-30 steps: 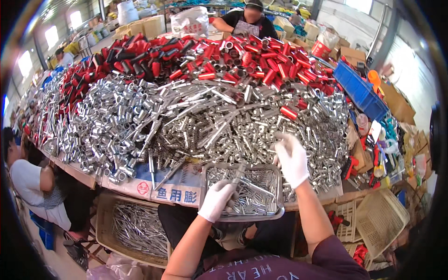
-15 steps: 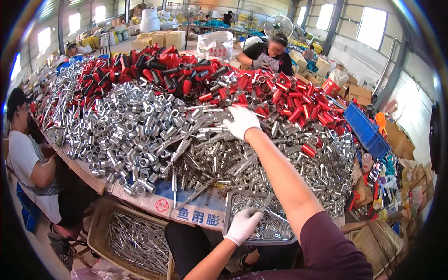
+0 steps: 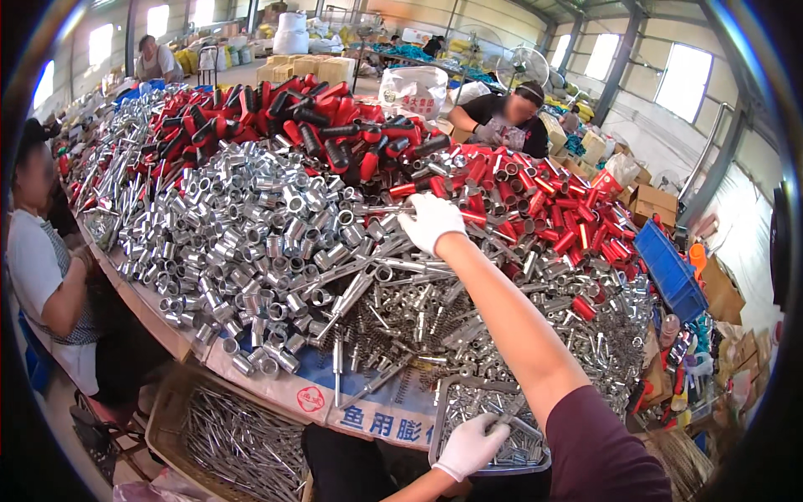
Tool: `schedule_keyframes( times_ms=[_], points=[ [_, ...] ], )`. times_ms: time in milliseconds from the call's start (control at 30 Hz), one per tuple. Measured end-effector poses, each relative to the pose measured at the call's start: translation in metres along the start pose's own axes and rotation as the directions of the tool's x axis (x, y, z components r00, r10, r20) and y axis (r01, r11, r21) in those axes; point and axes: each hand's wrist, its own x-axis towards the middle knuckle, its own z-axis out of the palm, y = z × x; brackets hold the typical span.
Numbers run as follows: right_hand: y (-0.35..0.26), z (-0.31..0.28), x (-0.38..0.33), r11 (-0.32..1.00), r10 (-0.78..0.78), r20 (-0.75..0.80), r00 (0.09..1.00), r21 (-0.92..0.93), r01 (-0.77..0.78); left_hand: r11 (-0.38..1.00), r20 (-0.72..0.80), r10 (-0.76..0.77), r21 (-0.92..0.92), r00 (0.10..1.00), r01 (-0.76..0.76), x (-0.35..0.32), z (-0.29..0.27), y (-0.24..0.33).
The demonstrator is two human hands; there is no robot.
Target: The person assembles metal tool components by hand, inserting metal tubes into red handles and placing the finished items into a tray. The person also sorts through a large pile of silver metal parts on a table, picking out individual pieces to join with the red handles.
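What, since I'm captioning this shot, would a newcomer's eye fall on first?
Probably the red tubes heaped at the back right, with red-black grips to their left. Next, the silver sleeves piled in front of the grips. The white-gloved right hand, stretched out near the picture's centre, also stands out.

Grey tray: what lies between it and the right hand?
In the head view: coil springs and small metal fittings, heaped loose, partly behind the right forearm.
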Motion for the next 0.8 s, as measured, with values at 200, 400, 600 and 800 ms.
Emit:
schedule_keyframes(
  times_ms=[200, 400, 600, 800],
  points=[
    [-0.015, 0.044, 0.085, 0.993, 0.040, 0.423, 0.905, 0.086, -0.084, 0.989, 0.024, 0.049, -0.143, 0.999, -0.045, 0.008, 0.015, -0.023],
    [0.003, 0.068, 0.126, 0.995, -0.043, 0.519, 0.854, 0.098, -0.009, 0.946, -0.121, 0.192, -0.240, 0.974, -0.216, 0.009, 0.030, -0.030],
    [-0.015, 0.077, 0.114, 0.959, -0.246, 0.183, 0.952, -0.094, 0.266, 0.930, -0.144, 0.247, -0.243, 0.958, -0.276, 0.008, 0.036, -0.034],
    [-0.046, 0.069, 0.121, 0.957, -0.250, 0.433, 0.866, -0.027, 0.289, 0.942, -0.121, 0.201, -0.247, 0.972, -0.226, 0.001, 0.028, -0.032]
  ],
)
